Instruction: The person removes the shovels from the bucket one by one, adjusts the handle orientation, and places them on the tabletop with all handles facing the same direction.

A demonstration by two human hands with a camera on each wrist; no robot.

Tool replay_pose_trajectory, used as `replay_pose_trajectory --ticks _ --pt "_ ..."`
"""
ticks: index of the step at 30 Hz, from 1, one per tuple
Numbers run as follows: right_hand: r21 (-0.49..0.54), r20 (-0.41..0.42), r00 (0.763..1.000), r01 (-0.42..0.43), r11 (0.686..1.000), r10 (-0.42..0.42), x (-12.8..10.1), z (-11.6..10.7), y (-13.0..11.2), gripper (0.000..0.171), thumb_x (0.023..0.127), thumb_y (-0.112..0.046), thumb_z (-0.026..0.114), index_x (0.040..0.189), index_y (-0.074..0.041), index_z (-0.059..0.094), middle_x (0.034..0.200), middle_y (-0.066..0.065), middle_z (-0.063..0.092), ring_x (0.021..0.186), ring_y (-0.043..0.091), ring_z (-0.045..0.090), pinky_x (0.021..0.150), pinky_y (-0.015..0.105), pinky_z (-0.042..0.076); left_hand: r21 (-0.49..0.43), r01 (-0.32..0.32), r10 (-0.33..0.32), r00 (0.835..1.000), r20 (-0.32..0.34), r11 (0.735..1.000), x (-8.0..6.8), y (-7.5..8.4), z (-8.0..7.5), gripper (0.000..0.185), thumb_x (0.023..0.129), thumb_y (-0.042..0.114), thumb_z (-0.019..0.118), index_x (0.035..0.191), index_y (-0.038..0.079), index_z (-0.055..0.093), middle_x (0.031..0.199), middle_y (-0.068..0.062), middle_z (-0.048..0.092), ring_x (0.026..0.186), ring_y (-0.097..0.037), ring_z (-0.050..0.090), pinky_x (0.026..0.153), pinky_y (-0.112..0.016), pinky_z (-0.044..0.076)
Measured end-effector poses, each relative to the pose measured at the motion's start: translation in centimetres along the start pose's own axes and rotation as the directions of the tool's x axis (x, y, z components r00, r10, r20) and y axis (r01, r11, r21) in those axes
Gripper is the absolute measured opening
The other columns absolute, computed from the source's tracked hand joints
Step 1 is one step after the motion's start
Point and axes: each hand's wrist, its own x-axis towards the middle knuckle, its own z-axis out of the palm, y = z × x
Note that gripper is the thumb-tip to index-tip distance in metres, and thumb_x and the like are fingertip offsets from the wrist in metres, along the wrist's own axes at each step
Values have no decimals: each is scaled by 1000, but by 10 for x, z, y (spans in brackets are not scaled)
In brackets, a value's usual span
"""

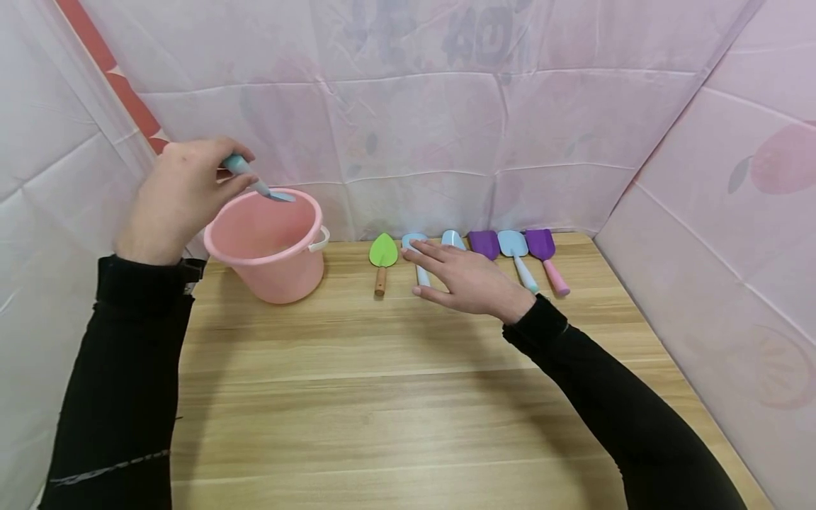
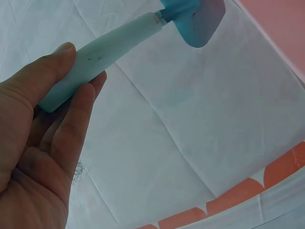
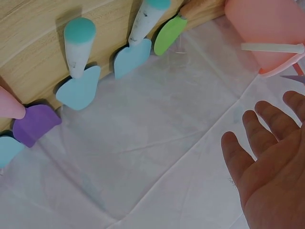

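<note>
In the head view my left hand [image 1: 185, 191] pinches a small shovel [image 1: 261, 185] by its pale teal handle, its blue blade over the pink bucket's [image 1: 287, 273] opening. The left wrist view shows thumb and fingers round the handle end of this shovel [image 2: 109, 52]. My right hand [image 1: 468, 280] reaches over the row of shovels, palm down with fingers straight and nothing in them. Partly covered by it are a light blue shovel [image 1: 423, 275] and another blue one [image 1: 453, 238]. Just left of its fingertips lies a green leaf-shaped shovel [image 1: 383, 251] with a wooden handle.
Further right in the row lie a purple shovel [image 1: 484, 244], a light blue shovel [image 1: 513, 244] and a purple shovel with a pink handle [image 1: 542, 246]. The wooden table [image 1: 382, 404] meets a pale cloth backdrop [image 1: 414, 142] behind and at both sides.
</note>
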Motion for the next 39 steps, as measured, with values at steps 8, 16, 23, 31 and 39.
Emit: replay_pose_trajectory --ticks 8,16,23,31,39 --pt "15 -2 1000 -20 1000 20 -3 -4 2 78 120 -57 62 186 -22 38 192 10 40 177 36 45 128 64 57 -9 -88 87 991 -99 996 -6 12 24 27 107 12 88 131 1 82 115 -16 85 101 -35 78 86 -4 39" --pt "20 -3 999 -35 999 35 -8 -2 6 79 121 -58 61 187 -25 35 193 10 39 176 36 45 127 63 58 7 -186 183 964 -195 983 -9 24 54 20 106 10 89 121 0 81 104 -15 84 89 -33 72 83 -36 58" --pt "29 -18 999 -40 999 41 -13 0 10 79 120 -58 62 187 -24 35 193 11 38 176 38 45 131 65 55 -38 -232 220 954 -205 972 -12 34 78 19 106 6 87 119 -3 78 103 -18 83 85 -34 72 79 -47 63" --pt "29 -49 997 -55 998 57 -19 10 11 79 120 -58 62 187 -26 35 193 11 38 175 37 47 111 62 67 3 -250 246 953 -175 968 -18 44 108 17 108 4 85 122 0 76 95 -17 81 70 -29 64 63 -34 46" --pt "19 -59 996 -65 998 66 -24 22 12 78 121 -59 60 187 -28 33 193 9 38 174 39 49 132 71 52 12 -231 230 964 -133 973 -24 53 135 18 108 11 86 119 -1 78 101 -19 84 87 -37 83 74 -50 70"
